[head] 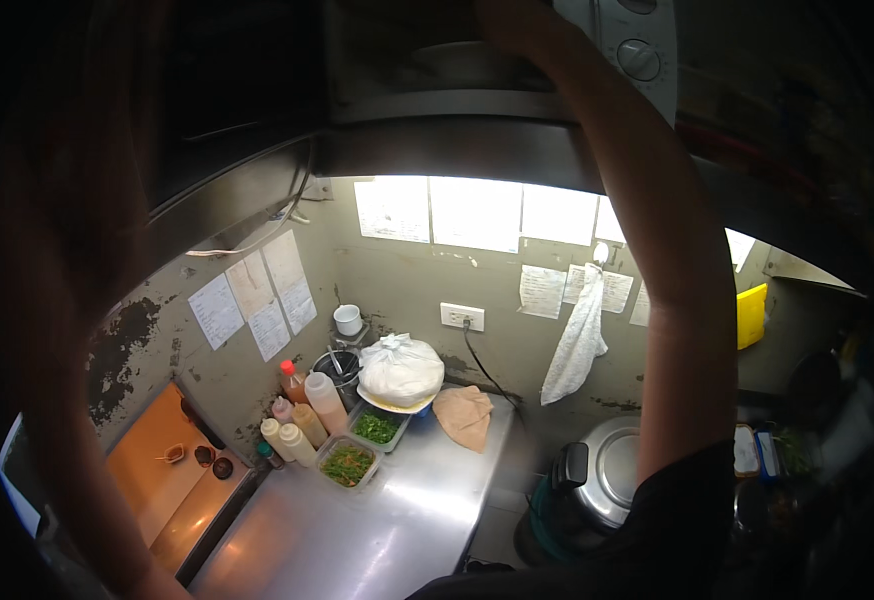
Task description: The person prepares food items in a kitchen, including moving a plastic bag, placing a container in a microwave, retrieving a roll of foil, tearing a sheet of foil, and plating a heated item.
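Both my arms are raised towards a shelf above the table. My right hand [519, 28] is at the top edge, in front of a microwave-like oven [639, 97] with a white panel and a dial. Its fingers are lost in the dark, and whether it grips the oven's dark front cannot be made out. On the left, my left hand [103, 180] is a dim, blurred shape beside the metal shelf edge [234, 176]. What it touches is hidden by shadow. Below lies a stainless steel table [317, 525].
Squeeze bottles [298, 444], tubs of chopped greens [375, 426] and cut vegetables [347, 463], and a tied plastic bag [401, 371] crowd the table's back corner. A tan cloth [464, 416] lies nearby. A white towel [576, 337] hangs above a metal-lidded pot [613, 472]. A wall opening [174, 487] is at left.
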Tool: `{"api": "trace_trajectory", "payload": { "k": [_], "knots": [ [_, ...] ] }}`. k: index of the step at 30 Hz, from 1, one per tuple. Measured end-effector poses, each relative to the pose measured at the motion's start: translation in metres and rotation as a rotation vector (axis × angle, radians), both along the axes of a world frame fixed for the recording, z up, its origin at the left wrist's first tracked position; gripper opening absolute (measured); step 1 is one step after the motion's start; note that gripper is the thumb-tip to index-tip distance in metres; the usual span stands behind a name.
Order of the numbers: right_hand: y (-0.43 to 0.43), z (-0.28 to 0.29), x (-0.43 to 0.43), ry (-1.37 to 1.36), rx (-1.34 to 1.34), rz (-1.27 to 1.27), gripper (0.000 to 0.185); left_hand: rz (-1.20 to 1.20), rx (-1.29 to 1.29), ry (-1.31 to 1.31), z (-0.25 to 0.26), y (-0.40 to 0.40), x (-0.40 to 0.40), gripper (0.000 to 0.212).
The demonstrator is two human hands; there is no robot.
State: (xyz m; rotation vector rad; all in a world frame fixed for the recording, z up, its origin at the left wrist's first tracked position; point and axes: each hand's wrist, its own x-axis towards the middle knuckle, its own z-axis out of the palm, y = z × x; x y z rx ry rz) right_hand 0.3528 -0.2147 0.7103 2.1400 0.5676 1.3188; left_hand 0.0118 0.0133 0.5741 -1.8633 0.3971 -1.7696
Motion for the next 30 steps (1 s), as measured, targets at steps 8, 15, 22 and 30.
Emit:
{"api": "trace_trajectory", "payload": {
  "k": [8, 15, 22, 30],
  "knots": [
    [-0.009, -0.027, -0.047, -0.350, -0.067, 0.254, 0.020, -0.279, -0.196, 0.359, -0.015, -0.058, 0.111, 0.010],
    [0.001, -0.025, -0.026, -0.171, -0.075, 0.095, 0.024, -0.148, -0.424, 0.521, 0.025, -0.002, 0.278, 0.025],
    [0.009, -0.031, -0.042, -0.280, -0.065, 0.397, 0.024, -0.409, -0.963, 0.487, 0.047, -0.048, 0.269, 0.045],
    [-0.016, -0.039, -0.057, -0.390, -0.069, 0.505, 0.016, -0.671, -1.200, 0.643, 0.074, 0.003, 0.317, 0.061]
  ]
}}
